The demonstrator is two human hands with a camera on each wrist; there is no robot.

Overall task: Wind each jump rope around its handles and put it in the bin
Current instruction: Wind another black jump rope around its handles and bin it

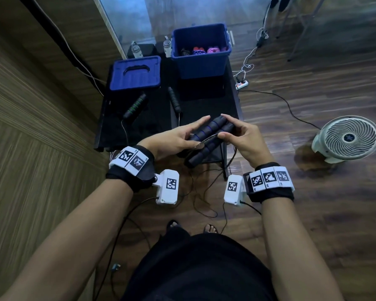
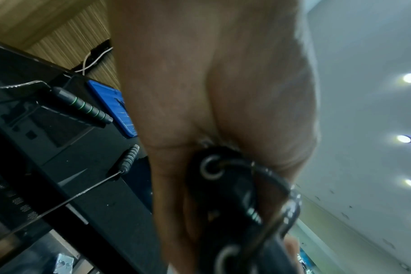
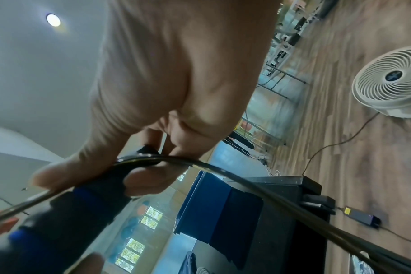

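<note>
Both hands hold one jump rope's two black handles with blue rings (image 1: 206,137) side by side, above the near edge of the black table (image 1: 206,103). My left hand (image 1: 178,135) grips their near half, thumb on top. My right hand (image 1: 234,131) curls round the far ends and its thumb pins the thin black cord (image 3: 246,183) against a handle (image 3: 70,213). The rest of the cord (image 1: 204,192) hangs in loops toward the floor. The open blue bin (image 1: 201,61) stands at the table's far end with several wound ropes inside. The left wrist view shows my left hand (image 2: 211,92) over the handle ends (image 2: 223,185).
A second rope lies unwound on the table: a green-ringed handle (image 1: 135,106) at left and a black handle (image 1: 174,99) in the middle. The blue lid (image 1: 136,72) lies at the far left. A white fan (image 1: 347,137), a power strip (image 1: 241,84) and cables sit on the floor.
</note>
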